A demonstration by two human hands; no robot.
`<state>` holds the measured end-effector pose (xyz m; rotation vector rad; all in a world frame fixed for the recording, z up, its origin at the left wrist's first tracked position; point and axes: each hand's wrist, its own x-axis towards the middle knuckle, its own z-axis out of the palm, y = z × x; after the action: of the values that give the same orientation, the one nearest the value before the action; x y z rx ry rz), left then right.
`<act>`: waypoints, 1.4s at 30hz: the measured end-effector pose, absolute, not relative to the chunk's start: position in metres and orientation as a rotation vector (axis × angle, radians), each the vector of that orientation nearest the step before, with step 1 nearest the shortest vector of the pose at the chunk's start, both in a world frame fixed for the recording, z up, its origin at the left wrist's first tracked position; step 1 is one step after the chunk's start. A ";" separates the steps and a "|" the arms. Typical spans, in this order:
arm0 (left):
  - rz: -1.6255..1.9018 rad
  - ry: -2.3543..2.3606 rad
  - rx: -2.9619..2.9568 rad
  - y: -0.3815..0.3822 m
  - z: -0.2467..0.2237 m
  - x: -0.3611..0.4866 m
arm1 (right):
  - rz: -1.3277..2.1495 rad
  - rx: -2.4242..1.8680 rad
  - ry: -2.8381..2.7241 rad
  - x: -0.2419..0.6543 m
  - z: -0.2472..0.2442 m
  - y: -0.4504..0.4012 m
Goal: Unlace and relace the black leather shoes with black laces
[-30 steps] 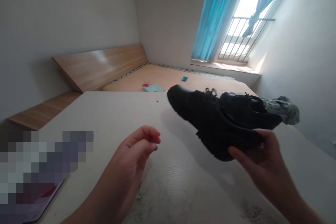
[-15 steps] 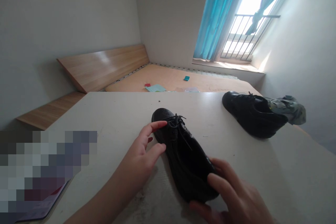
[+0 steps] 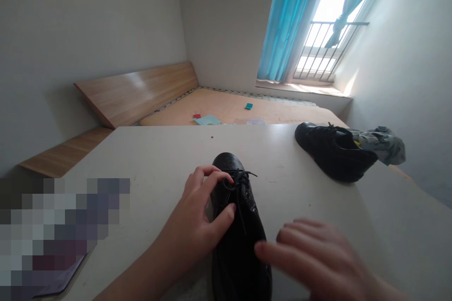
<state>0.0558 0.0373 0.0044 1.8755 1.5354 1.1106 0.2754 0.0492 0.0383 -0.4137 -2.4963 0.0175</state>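
A black lace-up shoe (image 3: 243, 240) lies on the white table in front of me, its toe pointing away; the heel end is cut off by the bottom edge of the view. Over its left side, my left hand (image 3: 197, 216) has its thumb and index finger apart, close to the tied shoelace (image 3: 240, 178). The index fingertip is by the lace loop, the thumb tip beside the tongue. My right hand (image 3: 314, 254) is blurred, with fingers stretched out at the shoe's right edge; nothing shows in it.
Another black shoe (image 3: 335, 153) stands at the table's far right, with greyish-green cloth (image 3: 384, 143) by its opening. A flat item (image 3: 67, 277), mostly pixelated, lies at the left table edge. Beyond the white table (image 3: 158, 150) is a bed (image 3: 226, 99) with small items.
The near shoe has turned to point straight away from me and shifted closer. My right hand has come off its heel and moved up along its right side; my left hand reaches further over the laces.
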 end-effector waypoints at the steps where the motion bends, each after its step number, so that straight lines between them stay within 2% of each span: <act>1: 1.113 1.531 1.879 0.037 0.004 0.056 | 0.136 -0.505 -2.433 0.275 0.045 0.058; 5: 1.134 1.518 1.871 0.037 0.002 0.055 | 0.583 -0.912 -2.151 0.262 0.047 0.102; 8: 1.142 1.518 1.862 0.036 0.000 0.056 | 0.720 -0.952 -2.135 0.249 0.025 0.125; 13: 1.155 1.527 1.854 0.036 0.000 0.058 | 0.803 -0.810 -2.198 0.249 -0.005 0.126; 20: 1.136 1.544 1.854 0.033 0.001 0.058 | 0.724 -0.732 -2.164 0.258 0.002 0.120; 23: 1.115 1.550 1.849 0.034 0.001 0.058 | 0.996 -0.801 -2.029 0.257 0.010 0.117; 28: 1.114 1.563 1.854 0.036 0.002 0.059 | 1.659 -0.855 -1.413 0.260 0.025 0.121; 33: 1.106 1.582 1.858 0.036 0.001 0.059 | 1.835 -0.765 -0.946 0.276 0.043 0.134; 38: 1.083 1.625 1.958 0.035 0.003 0.059 | 1.701 -0.701 -1.129 0.282 0.052 0.128; 42: 1.092 1.648 2.000 0.035 0.004 0.060 | 1.878 -0.342 -1.517 0.277 0.051 0.112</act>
<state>0.0596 0.0349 0.0040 1.9996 1.6477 1.0921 0.2770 0.1124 0.0512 -0.3417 -1.5170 1.8779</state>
